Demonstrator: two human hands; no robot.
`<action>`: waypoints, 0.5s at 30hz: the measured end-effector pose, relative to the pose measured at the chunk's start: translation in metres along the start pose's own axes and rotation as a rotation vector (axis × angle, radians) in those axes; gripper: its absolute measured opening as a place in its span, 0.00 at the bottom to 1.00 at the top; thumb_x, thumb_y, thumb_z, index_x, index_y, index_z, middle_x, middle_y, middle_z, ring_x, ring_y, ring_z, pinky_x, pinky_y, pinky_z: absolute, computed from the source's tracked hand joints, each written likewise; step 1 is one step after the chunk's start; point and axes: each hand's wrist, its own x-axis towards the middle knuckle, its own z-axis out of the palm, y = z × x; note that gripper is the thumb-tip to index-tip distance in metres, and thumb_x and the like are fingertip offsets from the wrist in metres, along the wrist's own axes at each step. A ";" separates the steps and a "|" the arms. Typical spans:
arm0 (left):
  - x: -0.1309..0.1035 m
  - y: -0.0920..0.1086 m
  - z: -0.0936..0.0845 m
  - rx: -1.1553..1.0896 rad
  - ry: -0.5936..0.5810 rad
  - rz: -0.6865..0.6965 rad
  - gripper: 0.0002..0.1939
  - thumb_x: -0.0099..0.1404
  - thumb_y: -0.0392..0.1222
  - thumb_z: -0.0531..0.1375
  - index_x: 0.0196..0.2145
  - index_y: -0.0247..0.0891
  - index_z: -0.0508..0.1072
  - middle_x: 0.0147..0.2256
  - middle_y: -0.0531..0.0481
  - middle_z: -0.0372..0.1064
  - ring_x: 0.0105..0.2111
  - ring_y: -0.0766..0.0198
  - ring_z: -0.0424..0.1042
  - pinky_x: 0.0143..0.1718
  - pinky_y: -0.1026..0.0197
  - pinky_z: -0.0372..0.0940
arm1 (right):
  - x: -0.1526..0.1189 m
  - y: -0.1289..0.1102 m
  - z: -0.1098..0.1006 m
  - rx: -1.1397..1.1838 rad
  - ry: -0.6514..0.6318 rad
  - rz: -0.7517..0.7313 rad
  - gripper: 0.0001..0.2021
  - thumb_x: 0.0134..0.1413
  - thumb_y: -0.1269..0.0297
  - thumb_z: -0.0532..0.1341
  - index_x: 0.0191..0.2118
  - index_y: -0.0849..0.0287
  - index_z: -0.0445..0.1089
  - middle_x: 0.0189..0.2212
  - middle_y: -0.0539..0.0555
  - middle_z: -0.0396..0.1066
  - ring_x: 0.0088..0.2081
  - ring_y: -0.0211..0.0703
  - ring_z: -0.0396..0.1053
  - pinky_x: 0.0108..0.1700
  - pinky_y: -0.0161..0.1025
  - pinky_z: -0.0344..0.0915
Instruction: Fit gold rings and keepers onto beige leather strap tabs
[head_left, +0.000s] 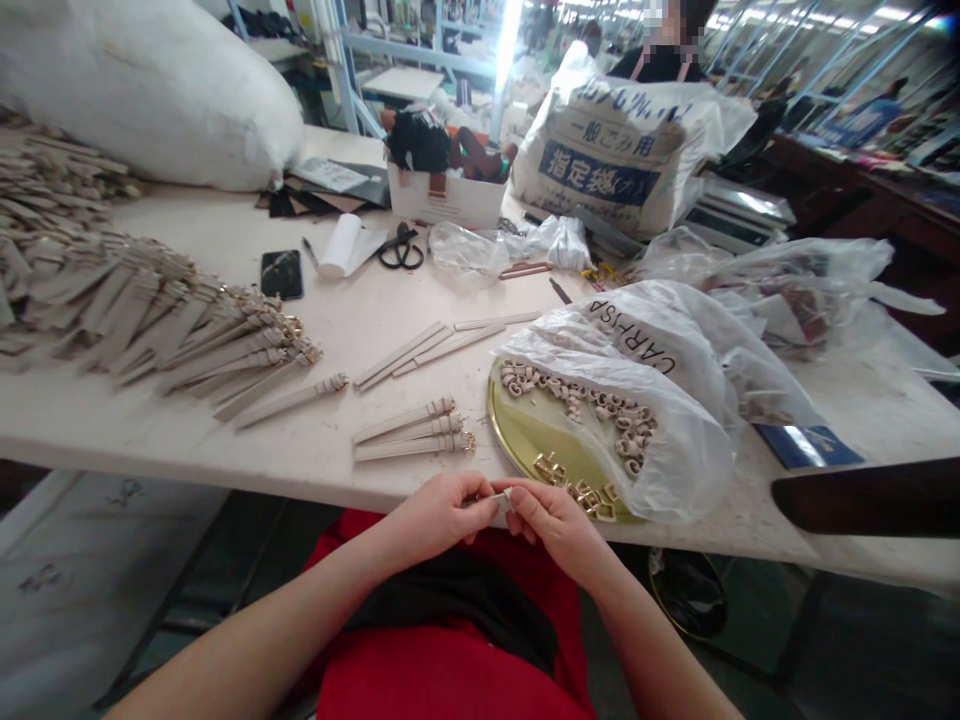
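Observation:
Both hands meet at the table's front edge. My left hand [442, 515] is closed on a small pale strap [496, 503], and my right hand [551, 520] pinches the same strap's end from the other side. Just beyond them lie several finished-looking straps [412, 436] with metal ends. To the right, a greenish-gold round tray [517, 437] holds pale loops [634, 435] and gold buckles [574, 488], partly under a clear plastic bag [675, 370]. Flat plain strips [401, 355] rest farther back. Most of the held strap is hidden by my fingers.
A large heap of straps [172, 320] covers the table's left side. Behind are a phone [281, 274], a paper roll [343, 246], black scissors [401, 248], a white box [442, 198] and a full plastic sack [600, 150]. A dark bar [862, 498] juts in at right.

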 end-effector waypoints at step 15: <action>-0.008 -0.010 0.007 -0.153 0.142 0.130 0.10 0.60 0.38 0.50 0.41 0.37 0.58 0.27 0.54 0.67 0.25 0.70 0.64 0.29 0.67 0.59 | -0.004 0.007 0.029 0.483 0.208 -0.084 0.19 0.52 0.47 0.55 0.27 0.60 0.66 0.17 0.47 0.62 0.20 0.32 0.58 0.25 0.31 0.55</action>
